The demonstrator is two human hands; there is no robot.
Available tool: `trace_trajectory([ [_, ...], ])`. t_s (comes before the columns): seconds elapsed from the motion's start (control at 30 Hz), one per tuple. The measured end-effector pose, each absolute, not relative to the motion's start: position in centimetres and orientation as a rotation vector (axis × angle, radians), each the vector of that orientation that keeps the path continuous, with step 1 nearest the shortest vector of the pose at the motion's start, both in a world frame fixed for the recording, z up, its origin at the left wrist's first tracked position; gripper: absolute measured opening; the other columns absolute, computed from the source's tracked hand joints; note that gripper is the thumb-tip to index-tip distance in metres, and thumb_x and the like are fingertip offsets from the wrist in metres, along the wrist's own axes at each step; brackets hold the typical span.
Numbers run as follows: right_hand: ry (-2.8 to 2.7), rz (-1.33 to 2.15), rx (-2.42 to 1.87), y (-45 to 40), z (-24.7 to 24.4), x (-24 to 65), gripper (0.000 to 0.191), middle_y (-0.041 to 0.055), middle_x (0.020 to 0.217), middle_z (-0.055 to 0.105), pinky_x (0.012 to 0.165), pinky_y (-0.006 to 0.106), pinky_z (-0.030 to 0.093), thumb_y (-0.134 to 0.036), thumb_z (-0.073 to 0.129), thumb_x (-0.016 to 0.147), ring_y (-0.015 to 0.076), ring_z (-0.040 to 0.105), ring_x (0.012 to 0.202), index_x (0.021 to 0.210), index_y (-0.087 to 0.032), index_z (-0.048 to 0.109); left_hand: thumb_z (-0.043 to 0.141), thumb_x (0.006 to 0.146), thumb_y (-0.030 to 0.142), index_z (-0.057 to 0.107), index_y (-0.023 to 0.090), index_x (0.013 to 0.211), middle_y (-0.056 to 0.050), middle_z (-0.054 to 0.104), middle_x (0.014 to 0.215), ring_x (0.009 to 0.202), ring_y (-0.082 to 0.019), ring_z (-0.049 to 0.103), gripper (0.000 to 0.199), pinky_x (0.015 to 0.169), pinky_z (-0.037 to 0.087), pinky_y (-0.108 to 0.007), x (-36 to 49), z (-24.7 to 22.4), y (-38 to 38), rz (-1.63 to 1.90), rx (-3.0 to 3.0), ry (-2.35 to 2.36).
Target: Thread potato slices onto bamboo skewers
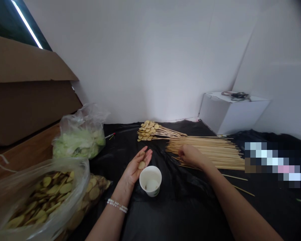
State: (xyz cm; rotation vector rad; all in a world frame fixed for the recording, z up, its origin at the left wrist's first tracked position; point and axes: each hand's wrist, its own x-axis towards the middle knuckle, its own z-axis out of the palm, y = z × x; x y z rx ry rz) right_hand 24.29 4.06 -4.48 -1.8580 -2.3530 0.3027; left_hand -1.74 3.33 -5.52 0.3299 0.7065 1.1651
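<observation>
My left hand (137, 164), palm up, holds a few round yellowish slices (141, 165) in its palm and between its fingers. Just right of it stands a white cup (150, 180), with something pale at its bottom. My right hand (189, 155) is closed at the left end of a wide pile of thin wooden sticks (215, 150); whatever its fingertips grip is too small to make out. Behind the hands lies a bunch of skewered slices (147, 130), their sticks pointing right.
An open plastic bag of slices (47, 194) fills the lower left, beside a second bag of slices (92, 192). Behind is a bag of pale green pieces (79, 142). A white box (230, 110) stands back right, a cardboard box (27, 97) at far left.
</observation>
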Motion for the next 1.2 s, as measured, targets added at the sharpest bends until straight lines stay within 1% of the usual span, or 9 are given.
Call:
trace_trajectory([
  [0.13,-2.37,0.206,-1.865,4.0,-4.6,23.8,0.019,0.0103,0.078,0.067,0.059,0.024,0.03,-0.008,0.049,0.074,0.0164,0.057,0.07,0.076,-0.014,0.068,0.049,0.085,0.005,0.051,0.018,0.127,-0.016,0.063,0.117,0.093,-0.019,0.067,0.044,0.08,0.056,-0.029,-1.8,-5.6,3.3,1.155,0.325,0.699],
  [0.23,-2.373,0.162,-1.824,3.9,-4.2,23.8,0.019,0.0095,0.083,0.066,0.06,0.025,0.029,-0.011,0.047,0.079,0.0161,0.056,0.074,0.078,-0.015,0.065,0.048,0.086,0.004,0.055,0.015,0.12,-0.016,0.064,0.116,0.09,-0.019,0.068,0.037,0.077,0.057,-0.028,-1.9,-5.6,3.3,1.158,0.282,0.699],
  [0.43,-2.255,-0.017,-1.689,3.1,-3.1,22.1,0.023,0.0064,0.085,0.065,0.06,0.025,0.026,-0.019,0.035,0.093,0.0149,0.054,0.072,0.096,-0.016,0.057,0.05,0.086,0.005,0.06,0.011,0.097,-0.016,0.068,0.104,0.08,-0.017,0.07,0.016,0.068,0.058,-0.025,-1.7,-5.5,3.3,1.125,0.235,0.729],
  [0.53,-2.311,-0.111,-1.585,2.5,-3.0,20.2,0.024,0.0063,0.09,0.064,0.059,0.026,0.025,-0.02,0.033,0.095,0.0156,0.055,0.072,0.105,-0.019,0.054,0.055,0.083,0.004,0.061,0.012,0.09,-0.015,0.069,0.099,0.08,-0.017,0.07,0.012,0.068,0.058,-0.025,-1.6,-5.7,3.2,1.155,0.304,0.731],
  [0.63,-2.369,-0.155,-1.522,2.1,-3.3,19.0,0.025,0.0058,0.092,0.062,0.06,0.026,0.027,-0.024,0.033,0.096,0.0159,0.055,0.075,0.104,-0.021,0.057,0.06,0.079,0.003,0.063,0.013,0.089,-0.011,0.07,0.09,0.073,-0.014,0.069,0.014,0.064,0.058,-0.021,-1.6,-5.8,3.2,1.193,0.369,0.75],
  [0.77,-2.364,-0.143,-1.45,2.3,-4.1,18.5,0.026,0.0068,0.093,0.06,0.07,0.026,0.034,-0.02,0.036,0.094,0.0177,0.053,0.086,0.102,-0.02,0.061,0.062,0.077,0.001,0.066,0.013,0.09,-0.005,0.068,0.075,0.064,-0.011,0.067,0.018,0.055,0.055,-0.016,-1.5,-5.6,3.2,1.191,0.349,0.796],
  [0.9,-2.377,-0.146,-1.369,2.3,-4.4,18.3,0.031,0.0088,0.096,0.059,0.08,0.027,0.036,-0.011,0.038,0.09,0.0189,0.05,0.093,0.109,-0.016,0.061,0.061,0.076,0.001,0.067,0.01,0.089,-0.006,0.068,0.073,0.064,-0.011,0.066,0.017,0.055,0.054,-0.015,-1.4,-5.3,3.1,1.194,0.349,0.817],
  [1.1,-2.444,-0.094,-1.462,1.5,-3.7,17.9,0.035,0.0075,0.098,0.061,0.065,0.025,0.036,-0.019,0.034,0.093,0.0164,0.057,0.08,0.122,-0.022,0.054,0.062,0.076,0.0,0.068,0.011,0.083,-0.007,0.069,0.076,0.063,-0.01,0.065,0.015,0.056,0.053,-0.015,-1.4,-5.4,3.1,1.229,0.405,0.802],
  [1.2,-2.458,-0.099,-1.46,1.1,-3.5,17.6,0.036,0.0069,0.097,0.063,0.062,0.024,0.036,-0.023,0.033,0.095,0.0163,0.058,0.078,0.125,-0.024,0.052,0.064,0.074,0.001,0.068,0.011,0.082,-0.007,0.07,0.077,0.061,-0.009,0.064,0.013,0.054,0.052,-0.015,-1.3,-5.4,2.9,1.211,0.451,0.792],
])
